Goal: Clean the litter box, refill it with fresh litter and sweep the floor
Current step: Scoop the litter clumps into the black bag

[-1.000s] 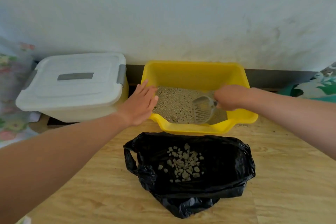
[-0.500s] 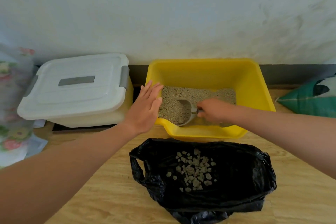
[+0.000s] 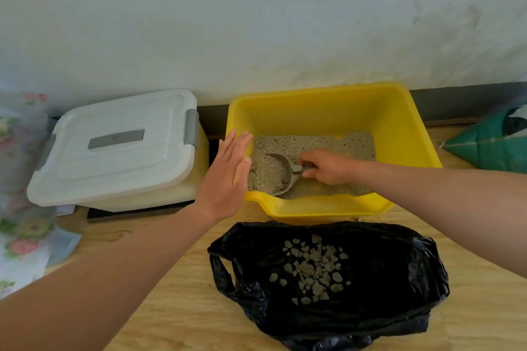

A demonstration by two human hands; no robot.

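Within right grip (image 3: pixel 325 167): scoop (image 3: pixel 289 172), bowl leftward.

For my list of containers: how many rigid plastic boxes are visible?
2: the white lidded box at the left, and the yellow litter box to its right, against the wall.

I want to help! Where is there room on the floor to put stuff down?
Bare wood floor lies right of the black bag, up to the green sack. More lies left of the bag, before the white lidded bin. The strip between bag and yellow litter box is tight.
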